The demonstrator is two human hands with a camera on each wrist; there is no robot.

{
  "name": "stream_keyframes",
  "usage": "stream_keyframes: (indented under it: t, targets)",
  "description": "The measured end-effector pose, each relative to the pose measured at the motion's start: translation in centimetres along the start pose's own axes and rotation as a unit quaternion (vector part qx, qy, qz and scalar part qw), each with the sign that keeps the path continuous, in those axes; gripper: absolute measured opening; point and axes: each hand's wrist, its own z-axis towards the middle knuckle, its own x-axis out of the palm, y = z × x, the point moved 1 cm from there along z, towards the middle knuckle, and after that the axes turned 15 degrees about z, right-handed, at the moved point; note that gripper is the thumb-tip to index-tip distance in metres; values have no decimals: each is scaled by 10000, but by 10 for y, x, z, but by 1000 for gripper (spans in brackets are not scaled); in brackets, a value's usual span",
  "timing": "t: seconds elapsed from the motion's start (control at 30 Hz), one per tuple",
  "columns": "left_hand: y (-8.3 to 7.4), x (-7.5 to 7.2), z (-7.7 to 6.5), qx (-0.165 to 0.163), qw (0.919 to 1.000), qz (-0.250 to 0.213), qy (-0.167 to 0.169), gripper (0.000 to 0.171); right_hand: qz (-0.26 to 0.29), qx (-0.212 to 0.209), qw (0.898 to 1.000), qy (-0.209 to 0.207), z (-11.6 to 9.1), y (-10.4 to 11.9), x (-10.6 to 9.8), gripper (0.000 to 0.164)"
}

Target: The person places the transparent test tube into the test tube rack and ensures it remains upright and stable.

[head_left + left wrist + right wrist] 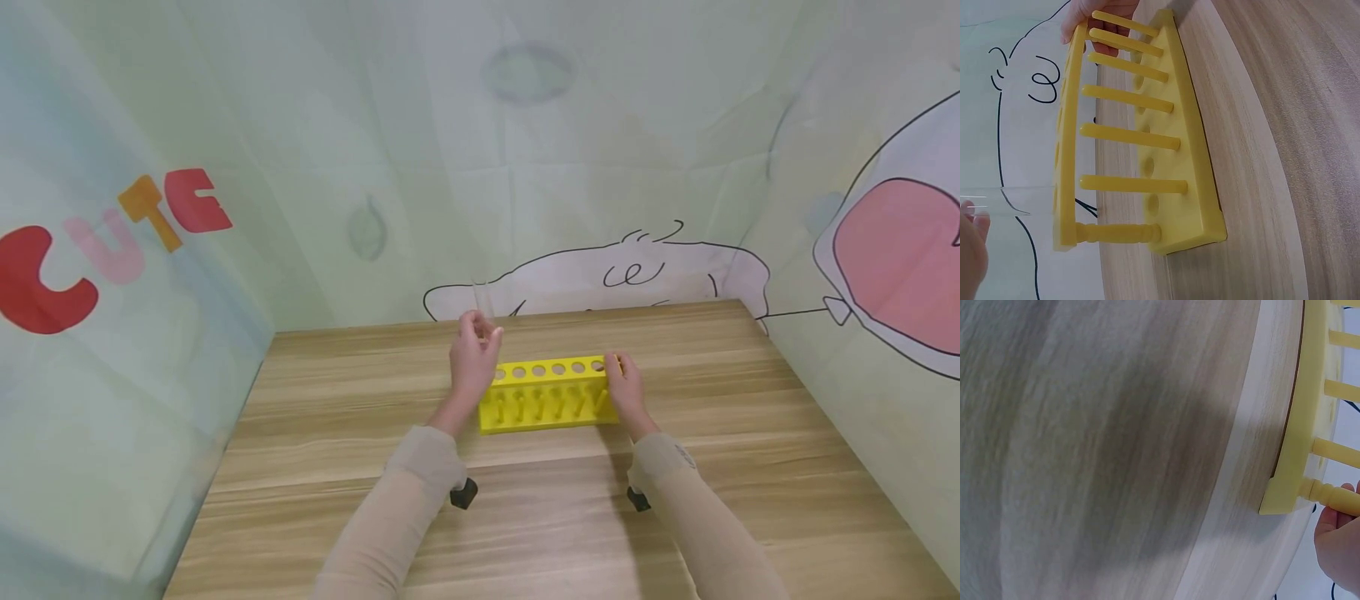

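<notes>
Two sleeves (397, 521) reach in nearest us over the wooden desk (322, 400). We see the right hand (627, 390), fingers (613, 367) curled round the right end of the yellow rack (540, 427), which stands on its base; that likely keeps it steady. The left hand (475, 358) pinches one clear tube (483, 300) near-upright at the rack's left end, presumably leaving its lower part free; whether it has entered a hole, we cannot tell. We count one rack, six top holes (558, 369) and six pegs (1127, 97).
</notes>
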Motion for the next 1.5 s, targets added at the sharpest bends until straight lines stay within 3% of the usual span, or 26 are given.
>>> stream_keyframes:
  t: [0.43, 0.7, 1.03, 1.5]
  targets:
    - [5, 6, -6, -50, 9992, 369, 165, 35, 35, -19, 10000, -23, -1, 0, 1, 50]
    - [7, 8, -8, 90, 9988, 476, 112, 33, 7, -82, 10000, -47, -2, 0, 1, 46]
    - [13, 12, -10, 12, 9987, 433, 252, 29, -12, -89, 9999, -68, -1, 0, 0, 55]
    - [14, 11, -15, 81, 9985, 448, 320, 28, 59, -55, 9999, -125, 0, -2, 1, 40]
